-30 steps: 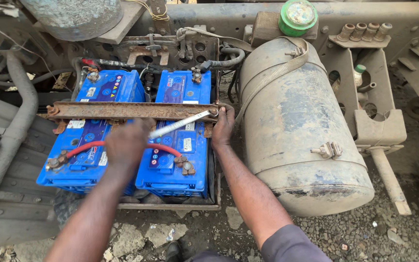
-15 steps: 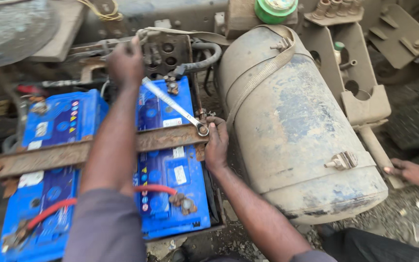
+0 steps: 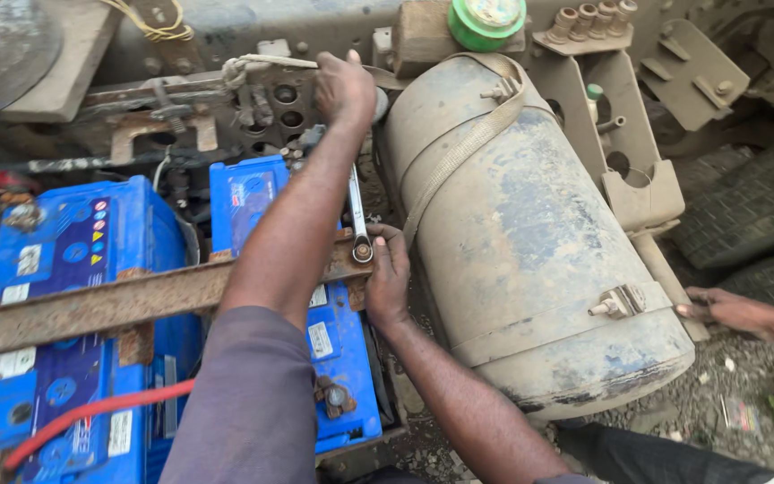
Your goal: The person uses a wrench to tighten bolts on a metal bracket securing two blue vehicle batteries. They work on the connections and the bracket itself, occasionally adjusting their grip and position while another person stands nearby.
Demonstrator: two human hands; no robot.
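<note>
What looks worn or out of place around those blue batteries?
The flat hold-down bar across the blue batteries is heavily rusted and sits slightly slanted. The grey tank beside them is grimy, and yellow wire is knotted on the frame above.

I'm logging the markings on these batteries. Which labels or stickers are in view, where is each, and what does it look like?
Left battery: top sticker, blue with round and triangular coloured symbols.
Left battery, below the rusty bar: white rectangular sticker.
Right battery: small white rectangular sticker beside the right hand.
Right battery, far end: pale panel beside the left forearm.
No screens or signs.
</note>
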